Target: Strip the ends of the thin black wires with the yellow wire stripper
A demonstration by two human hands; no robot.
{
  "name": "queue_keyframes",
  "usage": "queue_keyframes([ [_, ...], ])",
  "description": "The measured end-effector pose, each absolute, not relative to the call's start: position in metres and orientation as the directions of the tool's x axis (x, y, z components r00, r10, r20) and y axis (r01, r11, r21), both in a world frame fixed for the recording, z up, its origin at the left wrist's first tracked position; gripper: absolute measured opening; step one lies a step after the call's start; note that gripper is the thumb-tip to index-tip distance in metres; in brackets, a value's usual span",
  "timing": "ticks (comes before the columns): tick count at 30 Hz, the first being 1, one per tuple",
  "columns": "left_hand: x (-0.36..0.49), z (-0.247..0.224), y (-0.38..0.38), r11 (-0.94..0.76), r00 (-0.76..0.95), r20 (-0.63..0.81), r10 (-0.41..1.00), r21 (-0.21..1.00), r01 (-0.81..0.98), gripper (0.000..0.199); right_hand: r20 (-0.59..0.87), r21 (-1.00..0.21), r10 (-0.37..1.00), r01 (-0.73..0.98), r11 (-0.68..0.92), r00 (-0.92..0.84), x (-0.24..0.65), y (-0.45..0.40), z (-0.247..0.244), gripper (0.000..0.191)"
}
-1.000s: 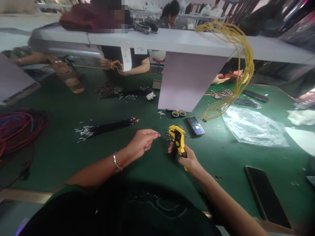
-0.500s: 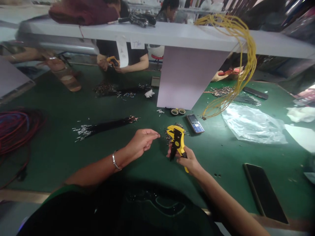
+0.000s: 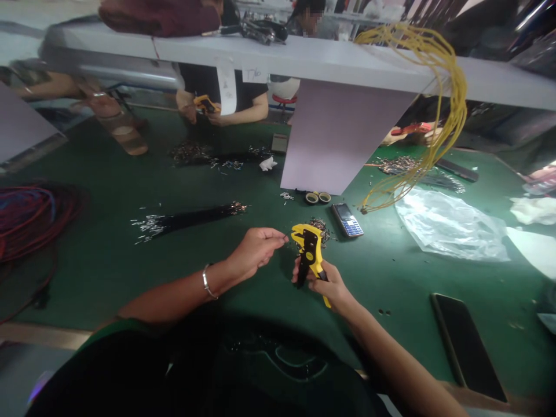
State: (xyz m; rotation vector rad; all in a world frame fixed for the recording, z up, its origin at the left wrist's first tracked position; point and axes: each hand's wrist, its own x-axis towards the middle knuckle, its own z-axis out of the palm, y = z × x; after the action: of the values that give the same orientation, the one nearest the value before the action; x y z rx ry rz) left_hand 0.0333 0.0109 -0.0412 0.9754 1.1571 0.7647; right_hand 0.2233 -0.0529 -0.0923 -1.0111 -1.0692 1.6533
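My right hand (image 3: pixel 324 281) is wrapped round the handles of a yellow and black hand tool (image 3: pixel 309 249), whose head points up and to the left. Just left of that head, my left hand (image 3: pixel 259 250) is closed in a pinch; what its fingertips hold is too small to make out. Behind the tool lies a small pile of metal bits (image 3: pixel 320 229). A bundle of black wires (image 3: pixel 191 219) with silver and copper-coloured ends rests on the green table (image 3: pixel 174 272), beyond my left forearm.
A keypad phone (image 3: pixel 347 220), two tape rolls (image 3: pixel 318 198) and a clear plastic bag (image 3: pixel 447 223) lie ahead. Yellow wires (image 3: pixel 454 110) hang from the white shelf (image 3: pixel 330 66). A large phone (image 3: pixel 467 344) is at right, red cables (image 3: pixel 35 223) at left. People work opposite.
The tool head has tilted slightly left and sits closer to my left fingertips. The whole view has shifted a little, so the surroundings appear farther right.
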Motion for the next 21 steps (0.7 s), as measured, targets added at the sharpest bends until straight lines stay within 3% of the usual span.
queue_keyframes([
  [21, 0.0254, -0.0420, 0.0186, 0.323, 0.332, -0.319, 0.888, 0.945, 0.045, 0.007, -0.141, -0.943, 0.929, -0.238, -0.231, -0.342, 0.2311, -0.0531, -0.0877, 0.043],
])
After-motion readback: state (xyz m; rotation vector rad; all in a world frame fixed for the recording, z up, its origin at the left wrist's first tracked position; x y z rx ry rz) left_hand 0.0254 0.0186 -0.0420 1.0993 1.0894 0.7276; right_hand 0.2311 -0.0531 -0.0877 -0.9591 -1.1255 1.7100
